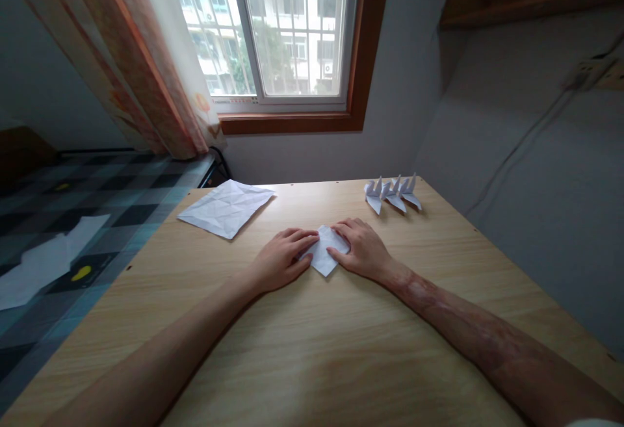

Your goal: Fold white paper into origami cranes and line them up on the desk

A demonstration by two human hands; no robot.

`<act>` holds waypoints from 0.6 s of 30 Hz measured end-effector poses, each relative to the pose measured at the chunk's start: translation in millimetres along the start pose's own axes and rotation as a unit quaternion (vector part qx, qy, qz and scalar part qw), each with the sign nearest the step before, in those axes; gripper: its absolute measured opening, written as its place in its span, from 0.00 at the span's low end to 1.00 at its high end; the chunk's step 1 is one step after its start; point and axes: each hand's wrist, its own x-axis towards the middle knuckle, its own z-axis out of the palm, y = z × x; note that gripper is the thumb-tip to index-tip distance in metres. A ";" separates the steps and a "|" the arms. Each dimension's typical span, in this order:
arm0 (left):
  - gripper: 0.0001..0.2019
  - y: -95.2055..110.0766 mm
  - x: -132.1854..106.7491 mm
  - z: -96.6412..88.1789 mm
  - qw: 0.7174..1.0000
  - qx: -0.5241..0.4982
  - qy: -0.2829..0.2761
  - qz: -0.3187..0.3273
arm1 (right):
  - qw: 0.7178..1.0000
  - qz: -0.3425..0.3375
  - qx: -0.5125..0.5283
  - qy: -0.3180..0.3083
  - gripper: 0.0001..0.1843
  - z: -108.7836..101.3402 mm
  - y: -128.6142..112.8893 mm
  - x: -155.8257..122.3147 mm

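A small white folded paper (325, 259) lies on the table between my two hands, one corner pointing toward me. My left hand (283, 258) holds its left side, fingertips at the upper left edge and thumb by the lower left edge. On the other side, my right hand (363, 248) holds the right part, with the thumb resting on top of the paper and the fingers curled over the far right edge. My fingers partly cover both side corners.
Three folded paper cranes (394, 194) stand in a row at the table's (312, 362) far right. A creased white sheet (227, 209) lies far left. Beyond the left edge, white paper (49, 261) rests on a checked bed (117, 177). Behind is a barred window (287, 30).
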 end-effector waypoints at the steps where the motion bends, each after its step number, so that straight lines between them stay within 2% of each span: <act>1: 0.23 0.1 -0.1 -0.2 1.000 -0.001 -0.001 -0.001 | 1.000 0.006 -0.003 0.003 0.20 0.2 0.0 -0.2; 5: 0.23 0.0 -0.2 -0.5 1.000 0.000 -0.007 -0.004 | 1.000 0.017 -0.002 0.002 0.16 1.2 0.6 -0.3; 10: 0.23 0.5 -0.6 -0.5 1.000 0.004 -0.014 -0.009 | 0.999 0.030 0.014 0.010 0.19 1.3 1.0 1.1; 18: 0.23 -0.3 -0.8 0.8 1.000 0.008 -0.014 -0.013 | 0.999 0.039 0.010 0.007 0.17 1.4 1.4 1.0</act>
